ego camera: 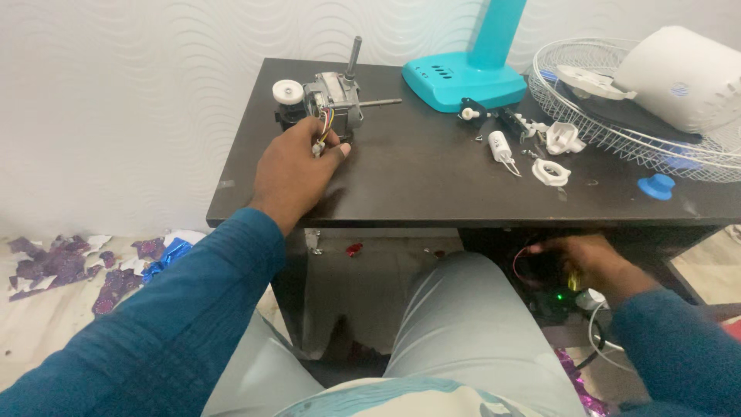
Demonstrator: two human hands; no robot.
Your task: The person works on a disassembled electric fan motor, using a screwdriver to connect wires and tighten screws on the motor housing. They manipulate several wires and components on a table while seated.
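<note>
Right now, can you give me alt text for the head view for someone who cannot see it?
A person's left hand pinches the wires of a small fan motor on a dark table, while the right hand reaches under the table toward cables. A teal fan base, wire fan guard and small white parts lie to the right.

My left hand point(293, 174) rests on the dark wooden table point(417, 185), its fingers point(328, 150) touching the grey metal fan motor point(328, 100) just beyond them; the small white cylindrical capacitor point(500, 144) lies well to their right.
</note>
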